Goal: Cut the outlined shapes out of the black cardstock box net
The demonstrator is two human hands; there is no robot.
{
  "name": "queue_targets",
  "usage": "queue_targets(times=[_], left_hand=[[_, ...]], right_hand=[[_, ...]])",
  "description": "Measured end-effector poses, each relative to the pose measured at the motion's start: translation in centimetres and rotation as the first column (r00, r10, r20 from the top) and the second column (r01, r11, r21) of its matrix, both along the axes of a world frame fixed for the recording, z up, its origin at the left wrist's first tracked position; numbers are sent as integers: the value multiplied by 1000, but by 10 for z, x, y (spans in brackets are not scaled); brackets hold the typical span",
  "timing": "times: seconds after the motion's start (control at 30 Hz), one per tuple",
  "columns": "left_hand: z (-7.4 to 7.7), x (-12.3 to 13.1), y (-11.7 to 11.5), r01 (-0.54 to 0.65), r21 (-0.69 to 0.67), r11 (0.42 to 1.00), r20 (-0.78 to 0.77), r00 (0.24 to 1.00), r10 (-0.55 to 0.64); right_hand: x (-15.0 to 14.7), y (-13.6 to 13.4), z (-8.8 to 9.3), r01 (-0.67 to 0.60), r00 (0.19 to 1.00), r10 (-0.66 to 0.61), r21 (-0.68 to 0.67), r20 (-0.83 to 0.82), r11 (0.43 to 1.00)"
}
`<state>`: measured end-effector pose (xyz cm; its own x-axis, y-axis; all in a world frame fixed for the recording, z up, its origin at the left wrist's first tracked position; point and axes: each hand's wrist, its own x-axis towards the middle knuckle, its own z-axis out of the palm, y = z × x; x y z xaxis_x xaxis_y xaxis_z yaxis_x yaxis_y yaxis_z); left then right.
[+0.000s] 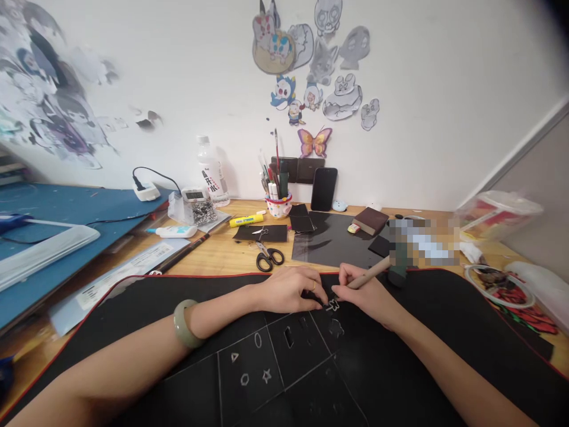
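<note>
My left hand [296,289], a green bangle [185,324] on its wrist, rests on the dark work surface. Its thumb and finger pinch the edge of a small black flower-shaped paper piece [333,304] with a pale outline. Closed around a light brown pen-like stick [370,273], my right hand [365,295] is just right of the flower; the stick's tip is hidden by my fingers. Below lies a black paper sheet [249,369] ruled with pale lines, bearing a star, a triangle, an oval and a hexagon, with cut-out shapes [288,337] beside them.
Black-handled scissors [269,257] lie beyond my left hand, near small scissors [260,231] and a yellow glue stick [247,220]. Farther back stand a pen cup [278,206], a phone [324,188] and a water bottle [211,172]. A dark green object [399,270] is beside the stick.
</note>
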<state>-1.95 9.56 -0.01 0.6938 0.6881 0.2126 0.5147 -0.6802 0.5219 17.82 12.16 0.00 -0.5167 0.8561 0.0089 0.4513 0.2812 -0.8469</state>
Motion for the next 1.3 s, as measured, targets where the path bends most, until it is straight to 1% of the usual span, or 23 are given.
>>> queue_targets(times=[0.2,0.43,0.9,1.1,1.3], left_hand=[[-1,-1,1,13,-15,1000,6,1000,-13],[-1,-1,1,7,-29,1000,16,1000,-7],[-2,-1,2,-4,-47,999,24,1000,5],[-2,-1,2,-4,-43,999,28,1000,5],[-2,-1,2,-1,-43,999,32,999,2]], right_hand=[[-3,-1,0,29,997,-35,93,62,995],[-4,-1,-3,29,995,-42,138,93,990],[-4,-3,-1,-38,992,17,172,122,984],[-5,-2,-2,-29,993,8,181,115,983],[-6,-2,-4,-8,996,-6,160,89,987]])
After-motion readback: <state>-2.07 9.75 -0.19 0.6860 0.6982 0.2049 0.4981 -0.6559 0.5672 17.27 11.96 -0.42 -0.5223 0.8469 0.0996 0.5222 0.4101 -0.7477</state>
